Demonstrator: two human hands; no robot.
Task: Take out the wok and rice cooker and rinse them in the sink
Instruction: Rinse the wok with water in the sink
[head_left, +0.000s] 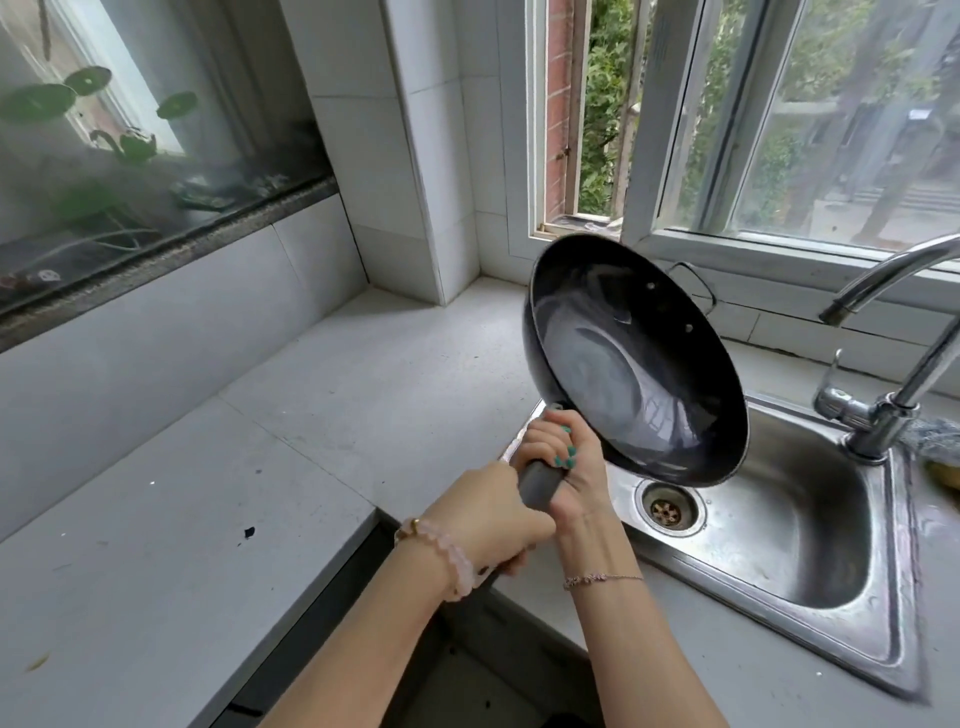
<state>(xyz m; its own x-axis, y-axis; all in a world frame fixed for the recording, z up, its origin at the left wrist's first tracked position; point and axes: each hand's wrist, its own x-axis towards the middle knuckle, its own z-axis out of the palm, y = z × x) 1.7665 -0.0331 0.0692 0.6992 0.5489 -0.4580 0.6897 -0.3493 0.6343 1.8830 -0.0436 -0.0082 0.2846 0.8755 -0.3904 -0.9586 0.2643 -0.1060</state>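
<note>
Wok (639, 364) is out, held tilted above the left end of the sink (779, 525). Left hand (488, 514) and right hand (566, 457) both clasp its handle (540, 483). Tap (893, 291) shows no water, so rinsing appears not begun. Rice cooker not in view — judged yet to fetch.

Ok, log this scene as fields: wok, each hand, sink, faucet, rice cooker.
wok: black, tilted, held in the air over the sink's left edge
left hand: grips the handle's lower end
right hand: grips the handle near the pan
sink: steel, drain under the wok
faucet: no water seen at spout
rice cooker: not in view
</note>
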